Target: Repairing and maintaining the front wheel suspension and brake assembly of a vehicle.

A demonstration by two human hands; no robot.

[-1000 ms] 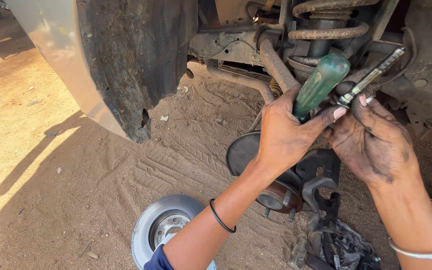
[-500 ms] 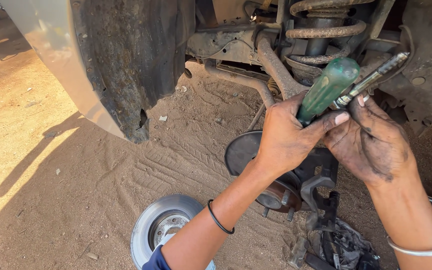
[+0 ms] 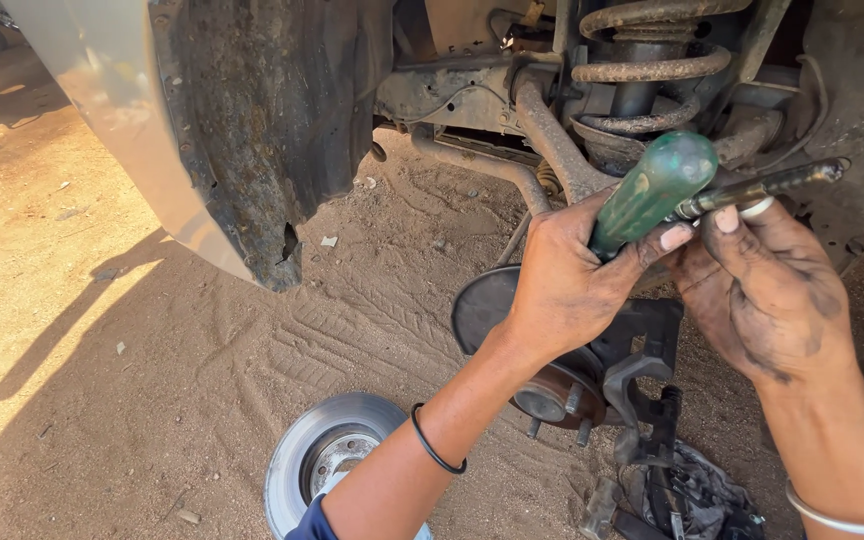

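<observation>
Green translucent plastic screwdriver handle (image 3: 652, 190) clenched in left hand (image 3: 572, 290), raised before the coil spring (image 3: 642, 60); right hand (image 3: 762, 285) pinches thin dark metal rod (image 3: 762, 187). Greasy fingers could slip, dropping the rod into the sand (image 3: 152, 380).

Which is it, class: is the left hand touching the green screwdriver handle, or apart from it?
Touching. The head view shows the left hand wrapped around the green screwdriver handle, thumb pressed against its side.

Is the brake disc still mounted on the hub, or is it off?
Off. The brake disc lies flat on the sandy ground, apart from the bare hub, whose studs show.
</observation>
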